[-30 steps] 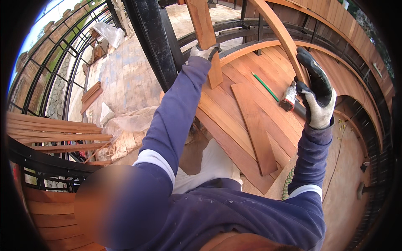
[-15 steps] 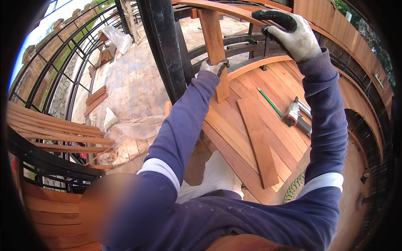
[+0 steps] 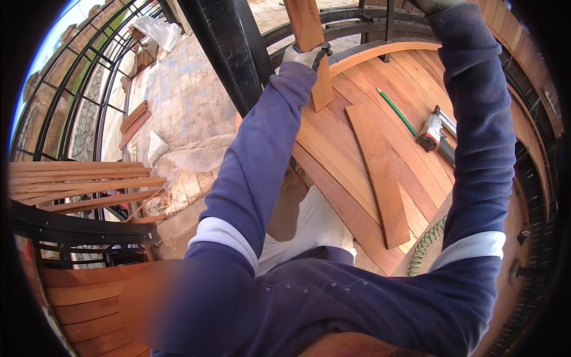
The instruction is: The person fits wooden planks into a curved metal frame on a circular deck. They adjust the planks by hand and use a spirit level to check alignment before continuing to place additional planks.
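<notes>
Gloved, my left hand point(image 3: 303, 55) grips an upright wooden board point(image 3: 318, 89) beside a black steel post point(image 3: 226, 47); the board's lower end reaches the curved planked surface point(image 3: 324, 160). My right hand point(image 3: 434, 5) is raised to the top edge of the picture, mostly cut off, with its fingers and anything they hold out of sight. On the planks below lie a loose short board point(image 3: 376, 175), a green pencil point(image 3: 396, 112) and a pneumatic tool point(image 3: 431, 134). A coiled green hose point(image 3: 425, 244) hangs beside the planked surface, near my right forearm.
Stacked wooden strips point(image 3: 80, 178) lie at the left on a curved black frame point(image 3: 83, 229). Black railings point(image 3: 71, 89), plastic sheeting point(image 3: 157, 33) and small board offcuts point(image 3: 134, 122) are beyond. Curved wooden cladding point(image 3: 535, 89) rises along the right.
My right hand has risen and moved forward, out past the top edge; the curved strip it held has left view. My left hand stays on the upright board, shifted rightward in the picture.
</notes>
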The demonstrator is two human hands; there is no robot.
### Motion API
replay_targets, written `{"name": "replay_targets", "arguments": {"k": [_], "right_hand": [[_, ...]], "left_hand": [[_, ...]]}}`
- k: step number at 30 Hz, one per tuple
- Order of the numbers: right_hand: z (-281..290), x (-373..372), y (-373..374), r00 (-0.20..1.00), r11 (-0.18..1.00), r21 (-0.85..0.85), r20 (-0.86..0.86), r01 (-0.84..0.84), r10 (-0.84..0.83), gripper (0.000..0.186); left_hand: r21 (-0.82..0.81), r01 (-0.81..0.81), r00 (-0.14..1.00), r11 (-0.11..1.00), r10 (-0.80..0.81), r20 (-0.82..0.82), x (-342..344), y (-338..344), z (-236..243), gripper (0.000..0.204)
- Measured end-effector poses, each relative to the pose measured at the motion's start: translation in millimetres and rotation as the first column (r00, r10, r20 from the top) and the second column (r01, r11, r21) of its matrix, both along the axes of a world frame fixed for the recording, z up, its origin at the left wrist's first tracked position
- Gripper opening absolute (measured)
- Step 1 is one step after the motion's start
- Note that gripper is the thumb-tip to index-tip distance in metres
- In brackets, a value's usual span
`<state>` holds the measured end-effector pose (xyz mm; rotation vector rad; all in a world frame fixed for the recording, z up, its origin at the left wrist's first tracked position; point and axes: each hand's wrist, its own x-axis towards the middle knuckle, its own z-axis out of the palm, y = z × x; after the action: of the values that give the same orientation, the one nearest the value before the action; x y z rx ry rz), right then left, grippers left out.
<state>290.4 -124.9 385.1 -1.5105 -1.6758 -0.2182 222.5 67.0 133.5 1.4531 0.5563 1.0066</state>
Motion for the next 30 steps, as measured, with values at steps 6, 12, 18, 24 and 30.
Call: {"name": "replay_targets", "arguments": {"k": [6, 12, 18, 24, 30], "right_hand": [[10, -7, -4, 0.998, 0.999, 0.023, -0.063, 0.024, -0.023, 0.021], [14, -11, -21, 0.989, 0.994, 0.018, 0.102, 0.108, -0.11, 0.025], [31, -24, -21, 0.992, 0.989, -0.097, 0.079, 0.11, -0.103, 0.03], [3, 21, -3, 0.858, 0.992, 0.095, 0.501, 0.078, -0.116, 0.046], [-3, 7, -24, 0.792, 0.938, 0.136, 0.506, 0.319, -0.343, 0.037]], "left_hand": [[-0.062, 0.074, 0.991, 0.995, -0.066, 0.116, -4, -8, 1, 0.039], [-0.103, 0.054, 0.997, 0.993, -0.048, 0.068, 1, -21, 13, 0.04], [-0.149, 0.051, 0.995, 0.987, -0.037, 0.097, -2, -8, 5, 0.039], [-0.128, 0.052, 0.988, 0.99, -0.032, 0.154, 1, -11, 0, 0.035], [-0.101, 0.073, 0.989, 0.992, -0.059, 0.135, -5, -7, -2, 0.032]]}}
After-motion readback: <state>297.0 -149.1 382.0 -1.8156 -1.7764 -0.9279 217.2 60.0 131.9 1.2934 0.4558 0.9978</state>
